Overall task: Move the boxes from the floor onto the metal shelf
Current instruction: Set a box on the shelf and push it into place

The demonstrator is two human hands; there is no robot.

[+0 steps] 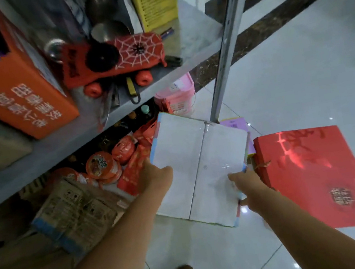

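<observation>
Box (pixel 199 154), flat, white, smooth; left hand (pixel 155 176), right hand (pixel 247 184) gripping edges.

Likely a household storage corner. A metal shelf (pixel 60 148) crowded with a skateboard (pixel 115 57), an orange carton (pixel 22 95) and noodle tubs (pixel 103 168) stands on glossy tiles (pixel 302 65).

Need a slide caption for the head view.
Left hand and right hand hold a white box beside a red box by the metal shelf.
</observation>
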